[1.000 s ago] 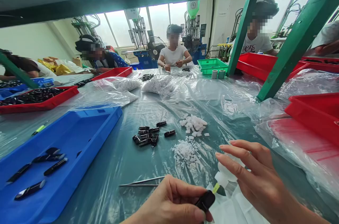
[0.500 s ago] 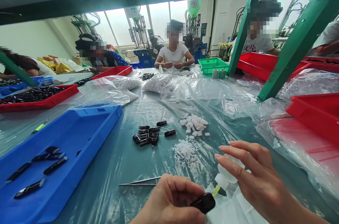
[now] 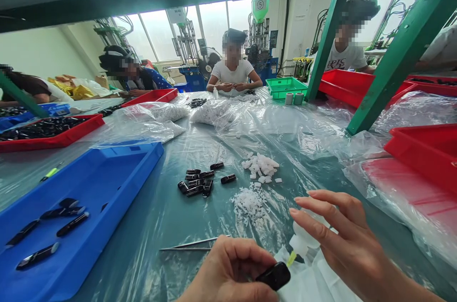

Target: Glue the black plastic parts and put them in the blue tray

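My left hand (image 3: 235, 271) pinches a small glossy black plastic piece (image 3: 274, 276) between thumb and fingers. Partly behind the fingers of my right hand (image 3: 339, 233) is a translucent squeeze bottle (image 3: 300, 244), gripped with the fingertips extended past it. Its yellow-green nozzle (image 3: 292, 258) meets the end of the black piece; the exact contact is hidden. White tissue (image 3: 317, 278) lies under both hands. Metal tweezers (image 3: 189, 246) rest beside my left hand. Farther off are a cluster of black pieces (image 3: 195, 182), a heap of small white bits (image 3: 250, 204) and larger white pieces (image 3: 262, 165).
On the left stands a blue tray (image 3: 117, 169) with several black pieces. Red bins (image 3: 424, 145) and a slanted green post (image 3: 396, 54) are on the right. Clear plastic sheeting (image 3: 285, 126) covers the table. Co-workers sit across, one in a white shirt (image 3: 232, 71) straight ahead.
Both hands keep nearly the same pose, with the nozzle still at the black piece. The view has shifted slightly. The co-worker opposite has brought their hands closer together.
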Demonstrator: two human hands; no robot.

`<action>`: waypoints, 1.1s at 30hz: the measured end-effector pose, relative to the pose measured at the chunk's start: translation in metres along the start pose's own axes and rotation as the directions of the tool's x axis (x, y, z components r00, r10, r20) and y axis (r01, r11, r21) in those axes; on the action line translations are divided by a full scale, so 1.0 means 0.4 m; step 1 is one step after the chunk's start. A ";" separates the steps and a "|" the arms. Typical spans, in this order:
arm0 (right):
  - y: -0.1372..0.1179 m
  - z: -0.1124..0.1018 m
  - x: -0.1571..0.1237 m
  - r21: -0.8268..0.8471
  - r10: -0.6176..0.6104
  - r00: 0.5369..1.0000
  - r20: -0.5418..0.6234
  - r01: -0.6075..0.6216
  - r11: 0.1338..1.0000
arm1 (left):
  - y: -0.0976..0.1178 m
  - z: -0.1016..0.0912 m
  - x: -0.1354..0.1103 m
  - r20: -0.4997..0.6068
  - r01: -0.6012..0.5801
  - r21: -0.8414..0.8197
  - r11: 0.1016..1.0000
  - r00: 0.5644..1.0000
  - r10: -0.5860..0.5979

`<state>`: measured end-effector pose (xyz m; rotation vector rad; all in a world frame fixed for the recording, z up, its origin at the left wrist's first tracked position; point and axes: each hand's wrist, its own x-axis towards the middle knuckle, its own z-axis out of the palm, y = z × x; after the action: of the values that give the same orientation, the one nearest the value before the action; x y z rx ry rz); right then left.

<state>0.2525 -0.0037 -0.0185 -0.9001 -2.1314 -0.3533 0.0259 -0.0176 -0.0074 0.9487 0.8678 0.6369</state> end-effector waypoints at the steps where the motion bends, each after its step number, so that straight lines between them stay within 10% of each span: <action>1: -0.002 0.000 0.002 0.006 0.004 1.000 -0.011 -0.004 1.000 | 0.001 0.000 0.000 0.004 0.002 -0.004 1.000 1.000 -0.002; 21: -0.014 0.014 0.023 -0.016 0.089 0.993 -0.078 -0.091 0.996 | -0.005 -0.006 0.001 -0.008 0.000 -0.040 0.999 1.000 -0.001; 33: 0.012 0.031 0.013 -0.095 0.107 0.994 -0.023 -0.109 0.990 | 0.021 0.019 -0.008 -0.204 -0.083 0.101 0.991 0.974 0.102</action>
<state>0.2467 0.0084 -0.0228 -1.0590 -2.0542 -0.4103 0.0301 -0.0197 0.0034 1.0226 1.0510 0.7927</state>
